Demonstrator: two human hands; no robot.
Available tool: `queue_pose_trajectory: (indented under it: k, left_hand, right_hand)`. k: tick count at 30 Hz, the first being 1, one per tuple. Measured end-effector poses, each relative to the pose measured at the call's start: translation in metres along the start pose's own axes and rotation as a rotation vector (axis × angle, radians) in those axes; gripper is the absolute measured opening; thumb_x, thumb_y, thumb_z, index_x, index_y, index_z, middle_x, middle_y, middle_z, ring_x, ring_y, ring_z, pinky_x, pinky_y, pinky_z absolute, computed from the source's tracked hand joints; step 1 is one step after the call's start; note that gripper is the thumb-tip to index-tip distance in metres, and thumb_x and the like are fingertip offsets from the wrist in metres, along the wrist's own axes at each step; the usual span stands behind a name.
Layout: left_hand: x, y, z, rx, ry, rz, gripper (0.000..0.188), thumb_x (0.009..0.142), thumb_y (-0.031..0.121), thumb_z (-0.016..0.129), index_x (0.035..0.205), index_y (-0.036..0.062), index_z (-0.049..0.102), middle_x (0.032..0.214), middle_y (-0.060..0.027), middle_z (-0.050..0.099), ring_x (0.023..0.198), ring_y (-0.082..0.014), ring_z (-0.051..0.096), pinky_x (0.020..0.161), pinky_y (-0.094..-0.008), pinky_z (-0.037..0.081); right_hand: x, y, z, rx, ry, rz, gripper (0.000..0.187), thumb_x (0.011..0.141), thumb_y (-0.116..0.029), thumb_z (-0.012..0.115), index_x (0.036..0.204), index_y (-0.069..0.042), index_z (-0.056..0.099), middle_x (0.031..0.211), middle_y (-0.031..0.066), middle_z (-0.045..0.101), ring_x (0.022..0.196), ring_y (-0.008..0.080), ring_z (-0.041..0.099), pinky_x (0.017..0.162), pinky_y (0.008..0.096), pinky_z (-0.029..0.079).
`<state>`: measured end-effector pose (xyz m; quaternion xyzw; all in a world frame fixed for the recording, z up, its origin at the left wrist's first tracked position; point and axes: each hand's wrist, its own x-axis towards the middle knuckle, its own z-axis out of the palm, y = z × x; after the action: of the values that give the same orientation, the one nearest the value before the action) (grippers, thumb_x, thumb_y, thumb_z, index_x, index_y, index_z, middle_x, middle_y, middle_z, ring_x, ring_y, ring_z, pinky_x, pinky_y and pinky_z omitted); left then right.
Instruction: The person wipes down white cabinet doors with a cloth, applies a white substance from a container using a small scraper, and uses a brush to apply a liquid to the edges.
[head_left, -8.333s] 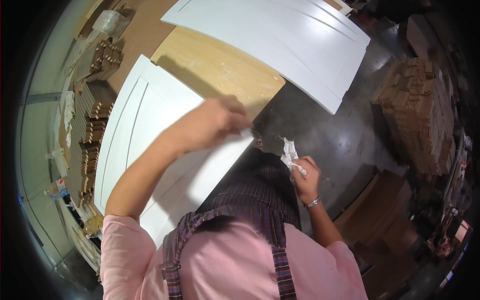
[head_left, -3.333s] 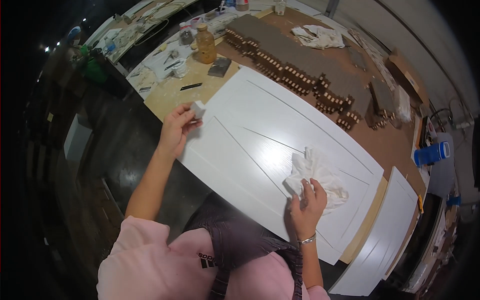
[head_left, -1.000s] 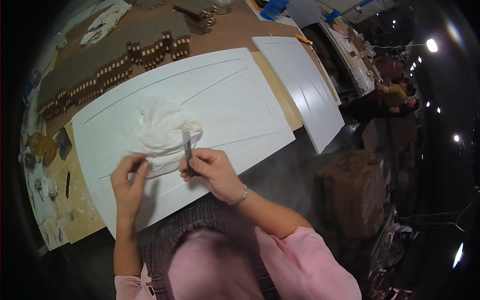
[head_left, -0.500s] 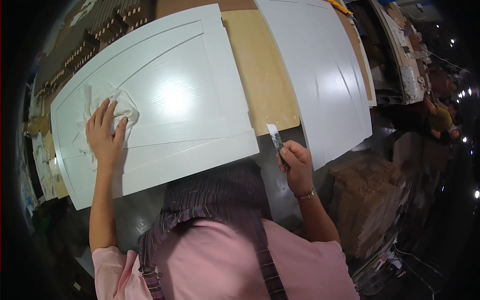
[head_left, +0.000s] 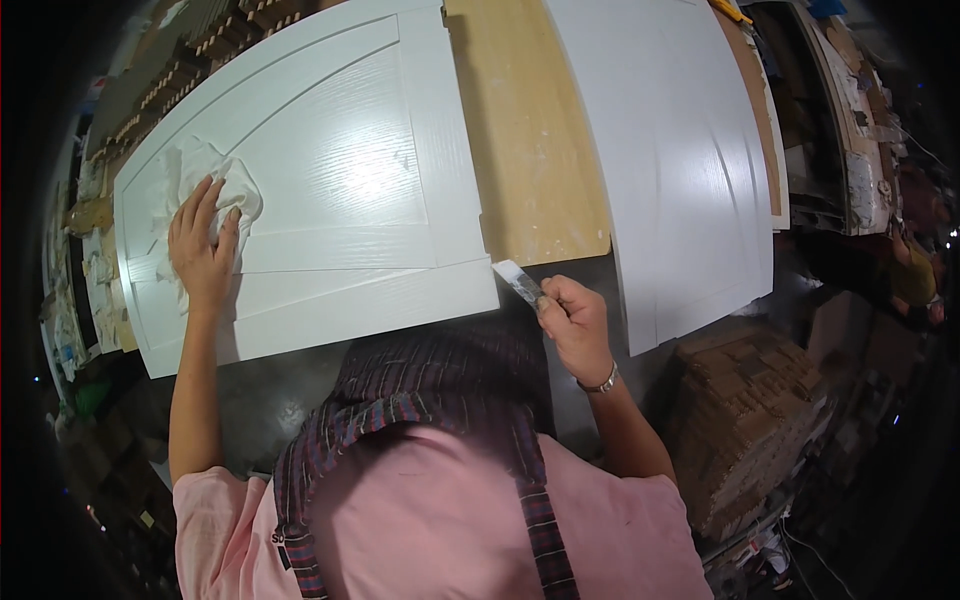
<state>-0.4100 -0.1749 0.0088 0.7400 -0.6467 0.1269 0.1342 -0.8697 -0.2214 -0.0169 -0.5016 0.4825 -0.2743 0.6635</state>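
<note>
A white panelled door (head_left: 330, 235) with a wood-grain surface lies flat in front of me. On its left part my left hand (head_left: 203, 250) rests on a crumpled white cloth (head_left: 246, 192), fingers and thumb gripping its folds against the door. My right hand (head_left: 580, 325) is closed round a putty knife (head_left: 522, 284) whose tip is white, apparently smeared with filler. The knife's tip is at the door's right edge near its front corner; whether it touches cannot be told.
A second white door (head_left: 680, 170) lies to the right, with a yellowish board (head_left: 530, 140) between the two. Brown slats (head_left: 180, 85) are stacked at the far left. A bundle of cardboard-brown pieces (head_left: 745, 410) stands low at the right. A person (head_left: 912, 268) is at the far right.
The putty knife has swung left and down, from over the gap by the board to the corner of the door. The left hand stays on the cloth. My view has shifted slightly.
</note>
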Motion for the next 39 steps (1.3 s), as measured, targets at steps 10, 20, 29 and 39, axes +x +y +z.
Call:
queue_pose_trajectory:
  k: [10,20,29,39]
  left_hand:
    - [0.001,0.001,-0.001,-0.042,-0.013,-0.026,0.038,0.087,0.024,0.066,0.123,0.01,0.065,0.13,-0.0065,0.062,0.114,-0.0285,0.058,0.099,-0.0383,0.043]
    - [0.003,0.002,-0.001,-0.036,-0.017,-0.015,0.038,0.088,0.024,0.066,0.124,0.0103,0.064,0.13,-0.0064,0.062,0.113,-0.0279,0.058,0.098,-0.0377,0.044]
    - [0.002,-0.001,-0.001,-0.031,-0.02,-0.01,0.039,0.088,0.024,0.066,0.124,0.0102,0.064,0.13,-0.0059,0.061,0.112,-0.0269,0.058,0.098,-0.0361,0.045]
    - [0.002,0.004,0.0,-0.039,-0.02,-0.026,0.039,0.088,0.023,0.067,0.124,0.0104,0.064,0.13,-0.0059,0.061,0.112,-0.0263,0.058,0.096,-0.0354,0.046]
  right_hand:
    - [0.003,0.003,0.005,-0.032,-0.027,-0.112,0.019,0.089,0.002,0.053,0.073,-0.003,0.043,0.07,-0.0027,0.04,0.063,0.005,0.033,0.055,0.0227,0.028]
    - [0.006,0.009,0.003,-0.073,0.039,-0.148,0.012,0.085,-0.001,0.058,0.076,0.001,0.05,0.066,-0.0006,0.041,0.063,0.0055,0.038,0.056,0.0241,0.035]
    - [0.003,0.005,0.004,-0.054,-0.024,-0.16,0.019,0.088,0.002,0.054,0.073,-0.002,0.043,0.07,-0.0028,0.037,0.063,0.0057,0.031,0.056,0.0239,0.027]
    - [0.004,0.015,0.003,-0.042,0.011,-0.142,0.017,0.087,0.003,0.053,0.074,-0.002,0.043,0.07,-0.0025,0.037,0.063,0.0058,0.031,0.056,0.0239,0.027]
